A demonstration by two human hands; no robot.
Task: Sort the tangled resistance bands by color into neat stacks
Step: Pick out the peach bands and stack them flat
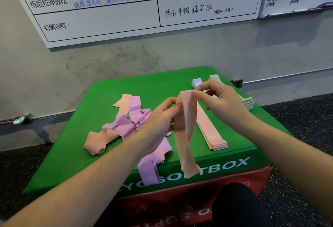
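Both hands are raised together over the green soft box (100, 100), pinching one peach band (187, 136): the right hand (221, 100) grips its top fold, the left hand (162, 118) its side. It hangs twisted, between the tangled pile (129, 124) and the neat peach stack (210, 131).

green soft box (111, 90) | tangled pink and peach bands (126, 124) | peach stack (210, 129) | lilac stack (196, 82) | mint stack (249, 101)
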